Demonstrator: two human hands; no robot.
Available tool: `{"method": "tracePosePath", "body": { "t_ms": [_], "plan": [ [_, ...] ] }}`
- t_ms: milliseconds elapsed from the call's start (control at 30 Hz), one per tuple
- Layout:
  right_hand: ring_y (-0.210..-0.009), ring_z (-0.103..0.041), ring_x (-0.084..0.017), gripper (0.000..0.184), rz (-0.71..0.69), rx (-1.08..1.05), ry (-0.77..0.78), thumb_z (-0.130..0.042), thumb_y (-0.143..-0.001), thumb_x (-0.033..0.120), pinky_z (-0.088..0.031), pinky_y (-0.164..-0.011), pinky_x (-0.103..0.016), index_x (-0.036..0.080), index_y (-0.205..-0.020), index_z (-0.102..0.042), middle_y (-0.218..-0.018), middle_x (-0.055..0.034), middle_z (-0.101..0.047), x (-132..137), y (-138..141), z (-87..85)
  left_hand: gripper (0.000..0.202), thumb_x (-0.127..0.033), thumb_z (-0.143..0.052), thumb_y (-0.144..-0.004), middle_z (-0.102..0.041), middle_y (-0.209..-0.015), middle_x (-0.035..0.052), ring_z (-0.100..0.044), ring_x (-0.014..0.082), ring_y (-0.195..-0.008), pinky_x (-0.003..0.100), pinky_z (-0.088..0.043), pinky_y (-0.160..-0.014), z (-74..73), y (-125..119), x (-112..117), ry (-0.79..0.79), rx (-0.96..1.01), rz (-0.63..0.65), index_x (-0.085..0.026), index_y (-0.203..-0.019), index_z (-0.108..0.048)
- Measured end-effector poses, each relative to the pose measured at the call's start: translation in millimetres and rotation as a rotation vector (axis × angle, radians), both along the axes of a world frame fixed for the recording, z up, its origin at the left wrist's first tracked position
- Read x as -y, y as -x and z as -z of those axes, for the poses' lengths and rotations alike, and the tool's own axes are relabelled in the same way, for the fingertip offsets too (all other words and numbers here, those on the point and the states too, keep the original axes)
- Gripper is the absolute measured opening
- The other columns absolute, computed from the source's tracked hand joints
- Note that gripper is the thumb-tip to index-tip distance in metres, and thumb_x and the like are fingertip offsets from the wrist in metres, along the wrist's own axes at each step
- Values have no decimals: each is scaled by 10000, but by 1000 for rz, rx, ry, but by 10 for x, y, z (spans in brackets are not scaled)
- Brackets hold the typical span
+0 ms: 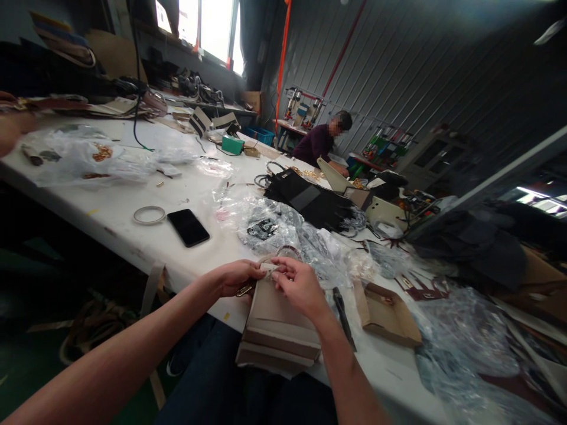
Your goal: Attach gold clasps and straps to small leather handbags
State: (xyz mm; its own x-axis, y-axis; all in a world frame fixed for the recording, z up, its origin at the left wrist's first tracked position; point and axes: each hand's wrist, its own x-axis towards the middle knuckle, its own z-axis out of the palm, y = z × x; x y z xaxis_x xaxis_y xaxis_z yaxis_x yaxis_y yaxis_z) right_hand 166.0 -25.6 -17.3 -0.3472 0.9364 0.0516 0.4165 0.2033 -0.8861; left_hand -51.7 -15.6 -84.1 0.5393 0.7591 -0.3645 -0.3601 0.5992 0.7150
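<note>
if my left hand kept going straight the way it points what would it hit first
Most likely the right hand: the left hand points across the top of the beige bag toward its fingertips, almost touching, though depth is unclear.

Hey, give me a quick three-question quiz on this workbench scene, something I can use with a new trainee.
1. True or false: the left hand and the right hand both touch the top of the tan bag.
2. What lies on the table just right of the tape ring? A. a black phone B. a coffee mug C. a hammer
3. Fill in: the open cardboard box lies to the ___ of the tan bag.

Key: 1 true; 2 A; 3 right.
</note>
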Motion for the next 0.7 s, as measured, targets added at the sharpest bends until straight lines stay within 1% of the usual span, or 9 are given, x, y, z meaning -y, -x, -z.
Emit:
{"method": "tracePosePath", "body": {
  "t_ms": [33, 100, 167, 267, 400, 467, 533, 600, 700],
  "plan": [
    [-677, -760, -183, 309, -3, 0, 7, -723, -924, 265, -590, -631, -282, 209, -1213, -817, -875, -25, -804, -5, 4, 1, 322, -260, -948, -859, -795, -997, 152, -758, 221, -788, 290, -629, -693, 1, 1, -2, 3, 2, -3, -99, -1065, -760],
    [-677, -760, -186, 237, 13, 22, 3, -734, -904, 266, -588, -645, -285, 193, -1114, -815, -837, -26, -802, -17, 11, -8, 318, -245, -954, -853, -793, -995, 146, -761, 215, -782, 284, -632, -691, -1, 6, -4, 11, 3, -5, -99, -1060, -760],
    [-692, -770, -195, 186, 26, 61, -16, -740, -906, 280, -585, -659, -292, 193, -1043, -830, -822, -37, -811, -29, 13, -27, 333, -253, -975, -836, -787, -971, 136, -757, 209, -756, 278, -631, -675, -9, 12, -3, 18, 2, -1, -99, -1041, -762],
    [-713, -775, -203, 204, 12, 85, -51, -713, -932, 276, -568, -664, -295, 213, -1053, -865, -812, -34, -817, -48, 14, -53, 341, -258, -994, -822, -778, -937, 120, -747, 199, -724, 277, -632, -660, -24, 14, 2, 28, 6, -5, -101, -1019, -764],
    [-704, -760, -199, 199, 1, 86, -62, -707, -943, 258, -557, -666, -295, 220, -1056, -867, -801, -21, -812, -74, 22, -41, 296, -247, -978, -849, -773, -925, 106, -735, 186, -709, 270, -624, -652, -41, 6, 6, 34, 0, -19, -110, -997, -761],
    [-718, -760, -201, 194, -8, 99, -79, -703, -955, 249, -563, -684, -302, 224, -1059, -865, -823, -22, -820, -83, 28, -25, 295, -257, -982, -851, -762, -897, 93, -724, 179, -689, 261, -608, -633, -47, 3, 6, 33, -4, -21, -116, -975, -755],
    [-771, -772, -208, 190, -20, 119, -121, -699, -965, 233, -578, -734, -315, 234, -1059, -864, -883, -26, -838, -86, 33, -14, 317, -266, -998, -836, -749, -871, 82, -715, 173, -673, 253, -595, -618, -53, 2, 8, 32, -7, -27, -117, -961, -747],
    [-857, -782, -220, 176, -20, 144, -195, -711, -965, 208, -588, -812, -334, 243, -1044, -864, -969, -32, -853, -81, 39, -11, 343, -275, -1011, -819, -732, -835, 66, -702, 168, -654, 246, -582, -596, -63, 2, 12, 30, -12, -36, -121, -952, -735],
    [-964, -773, -231, 163, -19, 169, -306, -730, -961, 164, -576, -899, -354, 244, -1016, -861, -1047, -38, -848, -63, 48, -9, 370, -323, -1015, -817, -693, -751, 31, -652, 161, -583, 233, -512, -500, -82, 4, 22, 11, -41, -23, -141, -920, -709]
  ]
}}
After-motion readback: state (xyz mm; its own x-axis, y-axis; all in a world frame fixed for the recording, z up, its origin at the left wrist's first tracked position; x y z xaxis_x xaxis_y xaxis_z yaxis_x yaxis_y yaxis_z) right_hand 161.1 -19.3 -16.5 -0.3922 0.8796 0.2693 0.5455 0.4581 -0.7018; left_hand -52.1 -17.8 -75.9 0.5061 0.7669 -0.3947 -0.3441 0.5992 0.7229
